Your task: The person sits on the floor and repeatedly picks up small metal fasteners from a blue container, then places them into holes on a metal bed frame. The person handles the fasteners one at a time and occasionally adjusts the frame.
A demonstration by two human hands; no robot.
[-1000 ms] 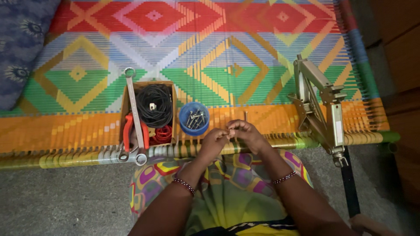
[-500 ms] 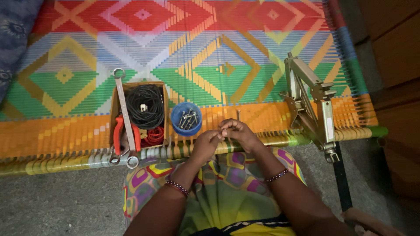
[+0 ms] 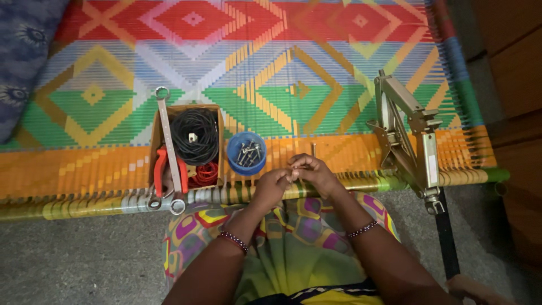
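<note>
At lower centre, the left hand (image 3: 270, 188) and right hand (image 3: 311, 171) pinch together on something too small to tell, beside the round blue plastic cup of metal bolts (image 3: 247, 152) on the woven bed (image 3: 339, 85).

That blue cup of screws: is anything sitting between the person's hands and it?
Nothing visible does. The blue cup stands on the woven bed just ahead of the left hand and right hand, with only bare orange weave between. The cardboard box lies left of the cup, the metal jack far right.
</note>
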